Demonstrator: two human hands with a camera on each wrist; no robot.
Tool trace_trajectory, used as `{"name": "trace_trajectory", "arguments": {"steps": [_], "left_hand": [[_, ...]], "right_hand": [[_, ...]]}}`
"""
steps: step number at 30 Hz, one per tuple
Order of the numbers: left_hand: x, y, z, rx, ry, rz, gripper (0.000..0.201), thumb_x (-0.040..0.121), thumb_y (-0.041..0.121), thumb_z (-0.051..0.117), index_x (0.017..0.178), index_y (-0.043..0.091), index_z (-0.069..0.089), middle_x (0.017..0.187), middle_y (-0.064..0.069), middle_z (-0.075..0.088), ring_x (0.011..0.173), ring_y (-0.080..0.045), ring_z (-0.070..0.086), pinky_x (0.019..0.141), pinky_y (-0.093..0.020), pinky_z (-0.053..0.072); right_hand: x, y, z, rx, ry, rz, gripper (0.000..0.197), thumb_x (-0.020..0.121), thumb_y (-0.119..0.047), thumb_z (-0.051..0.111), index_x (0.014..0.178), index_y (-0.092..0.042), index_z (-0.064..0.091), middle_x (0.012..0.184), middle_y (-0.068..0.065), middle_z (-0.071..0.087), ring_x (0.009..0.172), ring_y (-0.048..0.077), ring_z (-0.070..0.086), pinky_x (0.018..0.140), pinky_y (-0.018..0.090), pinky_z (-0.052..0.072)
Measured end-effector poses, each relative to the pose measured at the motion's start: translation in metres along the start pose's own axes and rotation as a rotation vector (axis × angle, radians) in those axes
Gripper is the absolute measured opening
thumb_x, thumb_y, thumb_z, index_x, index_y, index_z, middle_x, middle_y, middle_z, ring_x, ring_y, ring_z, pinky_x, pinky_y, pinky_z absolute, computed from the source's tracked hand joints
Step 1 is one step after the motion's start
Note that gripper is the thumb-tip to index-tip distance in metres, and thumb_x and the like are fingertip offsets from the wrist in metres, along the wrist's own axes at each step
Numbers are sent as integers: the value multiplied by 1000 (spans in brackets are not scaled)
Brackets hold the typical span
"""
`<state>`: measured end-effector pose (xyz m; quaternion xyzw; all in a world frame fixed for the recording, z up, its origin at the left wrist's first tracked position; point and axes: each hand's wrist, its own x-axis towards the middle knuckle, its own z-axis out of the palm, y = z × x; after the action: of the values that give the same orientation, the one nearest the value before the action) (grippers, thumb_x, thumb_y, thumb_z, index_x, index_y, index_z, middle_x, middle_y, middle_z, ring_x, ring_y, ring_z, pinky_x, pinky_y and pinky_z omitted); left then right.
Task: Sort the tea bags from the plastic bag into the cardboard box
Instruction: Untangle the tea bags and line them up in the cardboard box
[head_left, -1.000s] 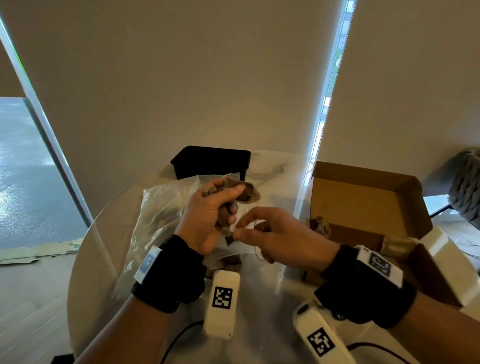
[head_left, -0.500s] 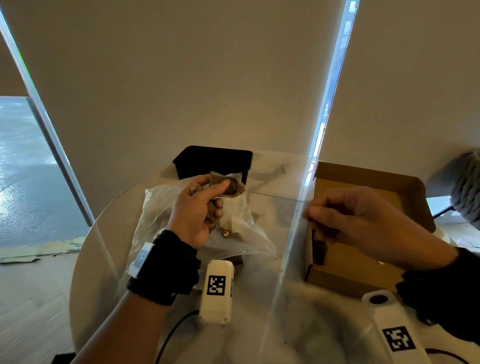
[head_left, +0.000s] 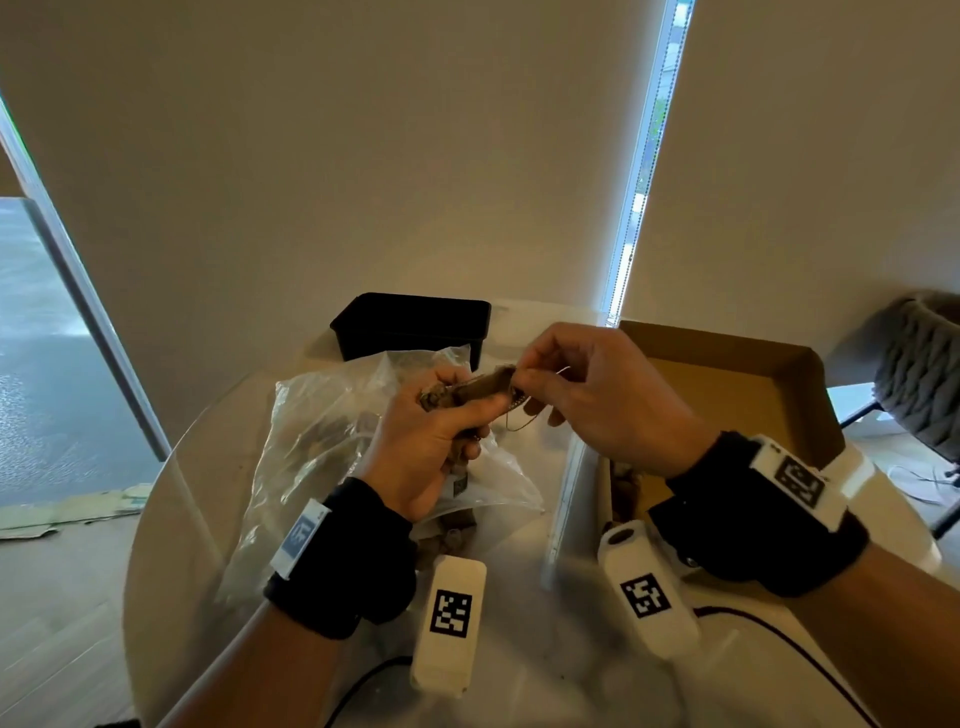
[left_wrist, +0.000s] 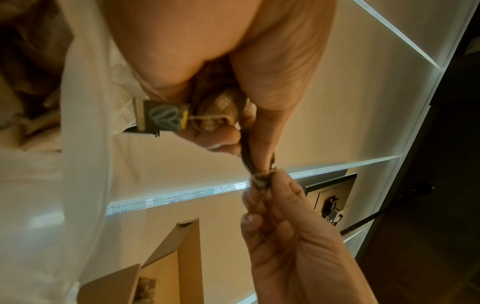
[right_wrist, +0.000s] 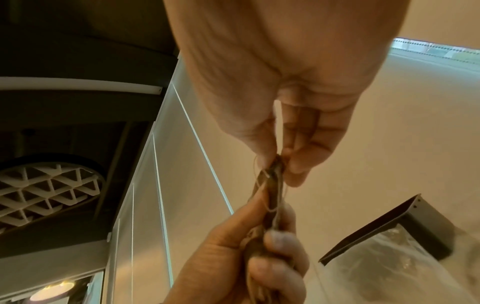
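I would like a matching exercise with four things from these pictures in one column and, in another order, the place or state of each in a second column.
Things:
1. left hand
2. right hand
3. cardboard box
4. black tub

Places or states:
A. open, on the right side of the table
B. grips a bunch of tea bags above the plastic bag
C. stands behind the plastic bag
D. pinches the end of one tea bag

Pairs: 1-B, 2-D, 3-A, 4-C
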<state>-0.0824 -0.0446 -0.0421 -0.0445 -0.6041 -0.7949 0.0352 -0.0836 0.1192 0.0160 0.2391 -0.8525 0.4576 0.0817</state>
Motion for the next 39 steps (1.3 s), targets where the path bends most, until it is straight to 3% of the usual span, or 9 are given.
{"name": "trace_trajectory", "arguments": {"steps": [5,7,11,16,19,26,33,36,39], "left_hand": [[-6,2,6,31,-83,-12,28,73,6,72,95,7,56,63,-2,58,51,-12,50,42,-19,40],[-6,4,5,7,-83,-23,29,72,9,73,96,10,57,63,-3,58,52,-13,50,43,-21,41],[-1,7,-1,-155,-23,-74,27,85,-8,48,104,10,55,73,-8,54,58,-18,48,52,-27,45],[0,7,-3,-292,8,-118,51,71,-18,24,101,11,53,75,-8,38,65,-20,38,67,-32,42],[0,8,-3,-284,29,-144,62,70,-22,18,105,15,53,81,-8,41,71,-17,40,74,-33,47],[3,7,-2,-260,80,-161,42,85,-22,37,99,13,55,90,-11,47,81,-18,50,83,-34,48],[3,6,-1,-280,99,-121,22,91,-10,48,103,7,52,90,-12,52,80,-22,59,78,-30,56],[3,5,-1,-246,141,-112,18,92,-8,48,99,9,53,89,-10,53,77,-22,61,73,-28,58],[4,5,-3,-221,159,-100,18,93,-6,49,96,11,53,87,-11,56,74,-22,63,70,-28,57]], "right_hand": [[-2,-8,-25,-101,-130,30,12,89,-22,64,101,-24,62,81,-2,71,71,9,69,64,19,57],[-4,-9,-40,-183,-133,19,8,90,-23,63,96,-23,68,78,-5,70,70,7,68,64,19,56],[-12,-5,-75,-413,-266,84,9,88,-24,64,82,-29,69,67,-21,67,59,-2,62,59,16,45],[-24,18,-73,-694,-500,216,7,89,-31,63,85,-37,66,82,-16,67,75,-2,63,71,20,52],[-23,31,-59,-671,-511,271,4,88,-30,64,86,-34,65,85,-12,65,75,3,63,64,17,51],[-19,45,-42,-585,-580,356,7,88,-23,67,95,-21,65,88,-4,68,78,12,68,73,28,59],[-27,47,-61,-562,-417,340,16,81,-40,71,82,-26,61,86,0,67,77,17,66,74,36,57],[-34,48,-75,-624,-420,319,10,87,-37,65,79,-32,60,90,-8,64,85,9,60,79,27,51],[-46,50,-73,-623,-587,351,15,93,-27,58,85,-40,61,94,-17,63,88,1,58,75,16,45]]}}
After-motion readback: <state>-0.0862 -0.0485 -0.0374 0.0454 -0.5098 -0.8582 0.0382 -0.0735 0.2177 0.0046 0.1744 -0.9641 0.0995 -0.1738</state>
